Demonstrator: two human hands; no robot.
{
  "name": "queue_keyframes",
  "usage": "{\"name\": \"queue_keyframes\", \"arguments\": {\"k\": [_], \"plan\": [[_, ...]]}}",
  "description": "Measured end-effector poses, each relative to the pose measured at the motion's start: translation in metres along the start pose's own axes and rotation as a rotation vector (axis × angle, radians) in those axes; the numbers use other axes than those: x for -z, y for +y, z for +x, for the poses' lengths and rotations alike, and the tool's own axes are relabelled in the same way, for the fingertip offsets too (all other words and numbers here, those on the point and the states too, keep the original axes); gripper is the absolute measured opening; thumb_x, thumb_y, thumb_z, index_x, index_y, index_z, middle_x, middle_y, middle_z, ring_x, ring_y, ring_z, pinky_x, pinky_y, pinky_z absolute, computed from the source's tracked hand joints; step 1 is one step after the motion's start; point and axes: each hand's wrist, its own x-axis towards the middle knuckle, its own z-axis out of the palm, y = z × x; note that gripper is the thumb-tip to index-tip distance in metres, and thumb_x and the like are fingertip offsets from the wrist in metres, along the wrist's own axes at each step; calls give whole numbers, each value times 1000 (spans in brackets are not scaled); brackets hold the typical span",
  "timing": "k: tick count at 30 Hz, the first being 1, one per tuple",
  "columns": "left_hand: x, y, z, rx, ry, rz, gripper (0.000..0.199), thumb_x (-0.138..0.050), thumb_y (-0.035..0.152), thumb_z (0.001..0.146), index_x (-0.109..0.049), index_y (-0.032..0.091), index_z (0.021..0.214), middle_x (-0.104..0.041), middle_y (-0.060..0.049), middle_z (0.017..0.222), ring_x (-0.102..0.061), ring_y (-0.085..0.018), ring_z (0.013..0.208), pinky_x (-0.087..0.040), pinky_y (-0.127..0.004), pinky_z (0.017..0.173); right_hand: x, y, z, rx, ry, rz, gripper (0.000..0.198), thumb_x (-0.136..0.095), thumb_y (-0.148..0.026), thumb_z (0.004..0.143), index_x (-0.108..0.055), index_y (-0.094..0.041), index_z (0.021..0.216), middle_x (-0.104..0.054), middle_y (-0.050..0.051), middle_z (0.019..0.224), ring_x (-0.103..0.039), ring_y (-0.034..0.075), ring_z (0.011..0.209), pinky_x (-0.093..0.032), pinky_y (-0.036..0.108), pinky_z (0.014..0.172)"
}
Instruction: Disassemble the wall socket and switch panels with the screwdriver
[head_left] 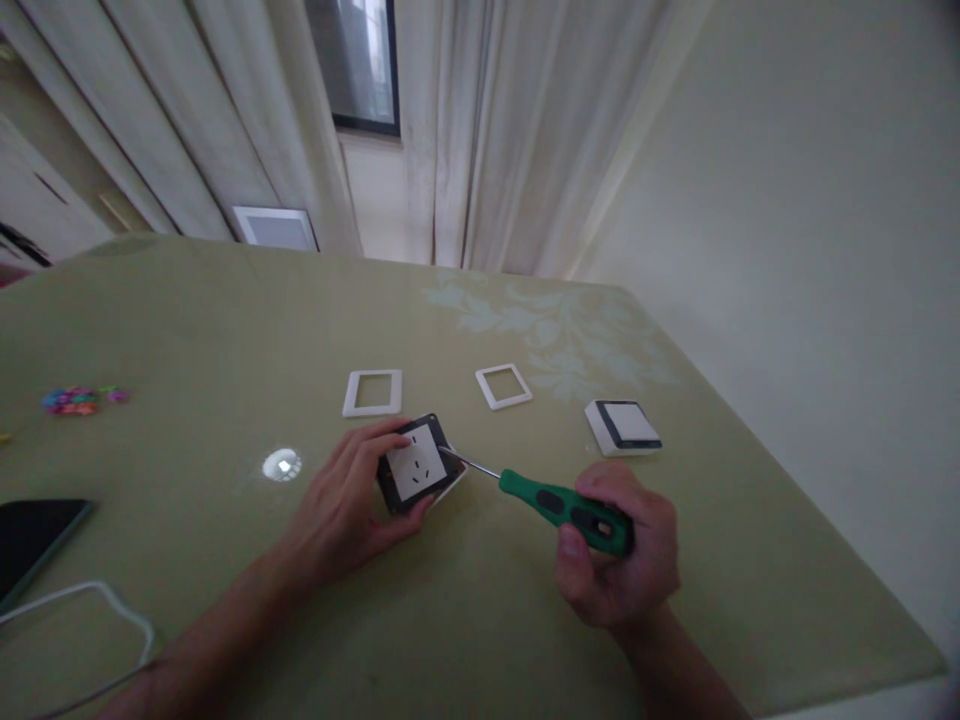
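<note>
My left hand [349, 490] grips a wall socket [418, 463] by its edges, the thumb along the near side and fingers on top. The socket has a white face with slots, a black frame and a white base, and it is tilted. My right hand [626, 540] is closed around the green and black handle of a screwdriver [551, 500]. Its metal shaft points left, with the tip at the right edge of the socket's face. Beyond the socket lie two white square frames, one on the left [373, 393] and one on the right [504, 386].
A second white box with a dark-edged plate [624, 428] sits at the right. Small colourful pieces [79, 400] lie far left on the green table [225, 320]. A dark flat device [37, 545] and white cable [112, 595] are near left. A wall [825, 300] borders the right edge.
</note>
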Motion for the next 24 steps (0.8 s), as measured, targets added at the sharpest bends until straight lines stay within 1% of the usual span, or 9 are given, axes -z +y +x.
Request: {"name": "queue_keyframes", "arguments": {"k": [3,8,11,13,15,17,19,22,24], "plan": [[0,1,-1,-17,1,13,56,-80,33,92,-51,22,138,-68,-20,142,-69,-38,128,-64,-54,97,0,0,-1,1,55,18,38,-63,-13,80,-62,-16,118,-59,1,82,-61,19,67,-53,34,57],[1,1,0,-41,2,39,54,-78,32,93,-51,20,139,-68,-22,143,-69,-39,128,-64,-54,97,1,0,1,-8,39,1,29,-62,-14,86,-62,-18,115,-59,1,81,-61,18,68,-54,33,56],[1,1,0,-48,1,75,52,-77,33,95,-52,19,138,-68,-22,142,-70,-39,127,-65,-53,95,1,2,-2,16,103,38,29,-62,-15,88,-63,-17,117,-60,3,84,-61,18,69,-55,33,56],[0,0,0,-56,0,93,51,-77,33,95,-52,19,138,-68,-22,142,-70,-39,126,-65,-53,95,1,3,-6,28,162,51,23,-64,-17,91,-65,-16,114,-61,3,83,-61,18,68,-56,35,55],[0,-1,0,-70,-3,101,50,-76,32,95,-53,18,138,-69,-23,142,-71,-39,126,-66,-54,93,1,2,-9,22,190,47,18,-64,-19,94,-66,-16,112,-61,3,82,-62,20,68,-57,37,55],[-1,0,0,-85,-6,101,49,-75,32,96,-54,17,137,-70,-23,141,-71,-40,124,-66,-55,91,0,2,-10,13,186,52,18,-64,-20,95,-66,-16,112,-63,3,84,-64,20,69,-58,37,56],[-1,3,0,-97,2,98,48,-75,31,96,-54,17,137,-71,-24,140,-72,-40,122,-66,-55,89,0,1,-9,13,156,68,21,-64,-16,93,-65,-15,114,-63,4,86,-64,19,71,-58,35,58],[1,6,1,-107,12,86,49,-76,32,96,-55,18,138,-71,-23,140,-72,-39,122,-66,-54,91,0,0,-5,31,113,87,26,-64,-11,89,-65,-13,114,-63,4,87,-64,18,73,-57,33,59],[2,7,2,-118,18,80,49,-76,32,97,-54,18,139,-71,-23,140,-72,-39,123,-66,-53,91,1,0,-3,22,86,88,25,-64,-11,88,-65,-13,113,-62,3,87,-64,18,73,-57,32,60]]}}
